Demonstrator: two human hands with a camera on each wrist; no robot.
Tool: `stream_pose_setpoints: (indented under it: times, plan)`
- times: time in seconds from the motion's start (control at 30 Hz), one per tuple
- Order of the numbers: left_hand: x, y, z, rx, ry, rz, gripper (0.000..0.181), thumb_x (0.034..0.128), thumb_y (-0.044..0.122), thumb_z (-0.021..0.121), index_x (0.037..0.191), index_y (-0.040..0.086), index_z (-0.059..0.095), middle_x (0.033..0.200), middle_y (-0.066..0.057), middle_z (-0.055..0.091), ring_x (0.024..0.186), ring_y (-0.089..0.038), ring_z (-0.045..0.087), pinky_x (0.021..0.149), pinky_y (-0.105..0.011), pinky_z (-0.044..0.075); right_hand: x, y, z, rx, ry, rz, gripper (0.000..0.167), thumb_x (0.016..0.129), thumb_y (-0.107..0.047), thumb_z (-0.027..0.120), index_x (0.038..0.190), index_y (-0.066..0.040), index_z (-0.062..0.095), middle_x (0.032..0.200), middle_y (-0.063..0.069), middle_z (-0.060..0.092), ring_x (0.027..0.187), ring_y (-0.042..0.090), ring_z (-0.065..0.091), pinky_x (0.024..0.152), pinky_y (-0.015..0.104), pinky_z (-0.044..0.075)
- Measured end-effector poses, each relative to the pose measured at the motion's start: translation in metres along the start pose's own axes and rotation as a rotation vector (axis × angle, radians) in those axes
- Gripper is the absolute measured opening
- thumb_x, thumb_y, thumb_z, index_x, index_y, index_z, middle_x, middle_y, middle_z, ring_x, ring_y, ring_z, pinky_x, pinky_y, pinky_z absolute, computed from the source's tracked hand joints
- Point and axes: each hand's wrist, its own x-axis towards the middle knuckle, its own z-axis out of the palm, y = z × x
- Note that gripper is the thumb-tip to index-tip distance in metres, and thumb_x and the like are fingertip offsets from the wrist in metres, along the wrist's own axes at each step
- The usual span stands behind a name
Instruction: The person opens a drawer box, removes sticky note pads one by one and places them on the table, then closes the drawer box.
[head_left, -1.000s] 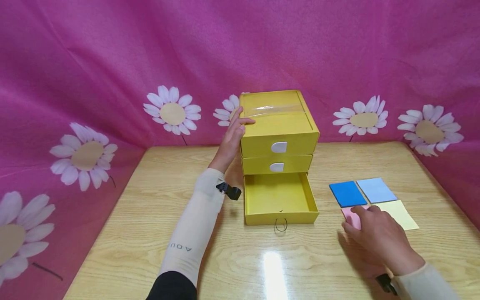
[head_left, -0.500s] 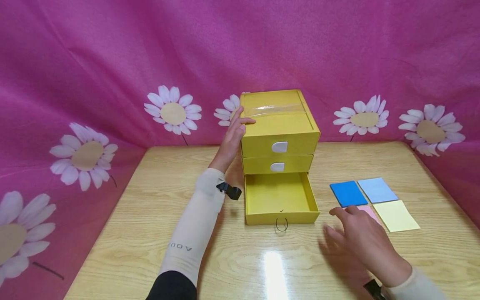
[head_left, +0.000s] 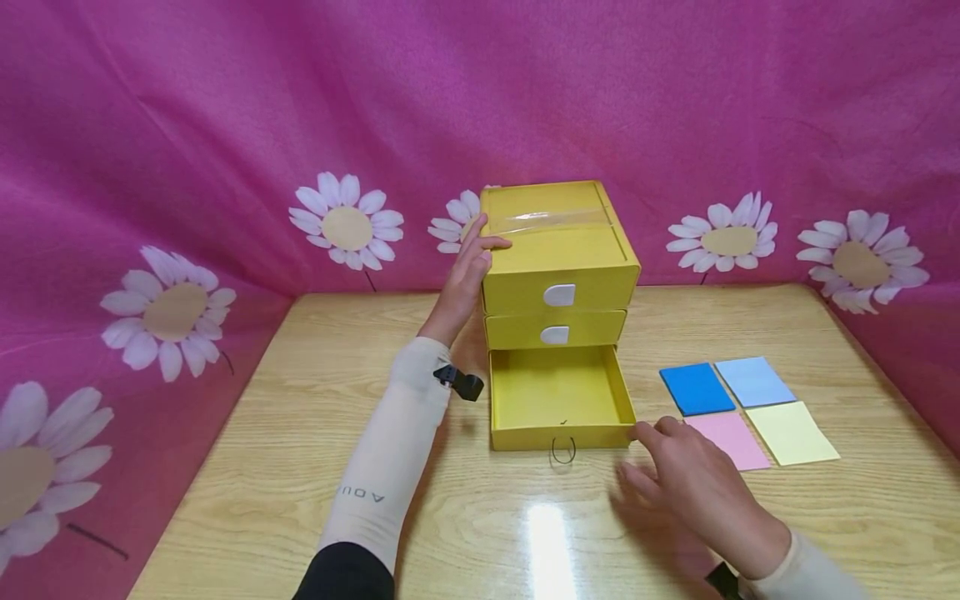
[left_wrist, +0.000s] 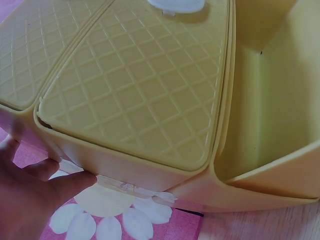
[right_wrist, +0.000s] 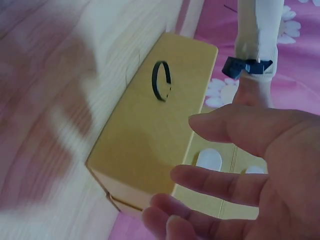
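A yellow unit of stacked drawers [head_left: 558, 287] stands on the table, its bottom drawer [head_left: 558, 438] pulled out with nothing seen inside. My left hand [head_left: 459, 287] rests against the unit's left side, fingertips over the top edge; the left wrist view shows the fingers [left_wrist: 75, 185] spread on the side wall. Just off the drawer's front right corner hovers my right hand [head_left: 697, 479], holding nothing. In the right wrist view its fingers [right_wrist: 220, 182] are loosely extended before the drawer front. A thin dark loop handle [head_left: 562, 451] hangs on that front.
Right of the drawer lie a dark blue square pad [head_left: 697, 389], a light blue one [head_left: 754, 381], a pink one [head_left: 729, 440] and a pale yellow one [head_left: 793, 432]. Behind the wooden table [head_left: 300, 417] hangs a magenta cloth [head_left: 525, 92] with daisies.
My right hand has left the pink pad and moved left to the drawer's front corner, uncovering that pad on the table. The left hand and the drawer unit have stayed put.
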Motion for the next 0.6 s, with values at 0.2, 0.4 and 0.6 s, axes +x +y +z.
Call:
stream_pose_setpoints:
  times: [0.2, 0.4, 0.6]
  plan:
    - [0.001, -0.002, -0.002, -0.006, 0.002, -0.005, 0.041, 0.098, 0.018, 0.034, 0.124, -0.007, 0.053, 0.16, -0.017, 0.009, 0.147, -0.028, 0.003, 0.115, -0.047, 0.013, 0.004, -0.01, 0.006, -0.001, 0.002, -0.025, 0.028, 0.077, -0.027, 0.074, 0.097, -0.009, 0.068, 0.08, 0.004, 0.058, 0.07, 0.022, 0.057, 0.057, 0.038, 0.046]
    - [0.002, -0.003, -0.003, -0.013, -0.001, -0.011, 0.039, 0.0984, 0.016, 0.034, 0.124, -0.007, 0.053, 0.16, -0.017, 0.009, 0.147, -0.028, 0.003, 0.115, -0.048, 0.012, 0.008, -0.02, 0.011, -0.007, -0.044, -0.063, 0.026, 0.08, -0.028, 0.073, 0.097, -0.01, 0.066, 0.08, 0.003, 0.059, 0.068, 0.019, 0.056, 0.058, 0.036, 0.047]
    - [0.002, -0.004, -0.003, -0.024, -0.004, -0.014, 0.04, 0.0988, 0.017, 0.034, 0.125, -0.007, 0.053, 0.16, -0.016, 0.008, 0.147, -0.028, 0.003, 0.115, -0.05, 0.012, 0.011, -0.027, 0.018, -0.003, -0.083, -0.11, 0.023, 0.08, -0.026, 0.073, 0.099, -0.013, 0.067, 0.075, -0.002, 0.056, 0.066, 0.013, 0.052, 0.055, 0.032, 0.045]
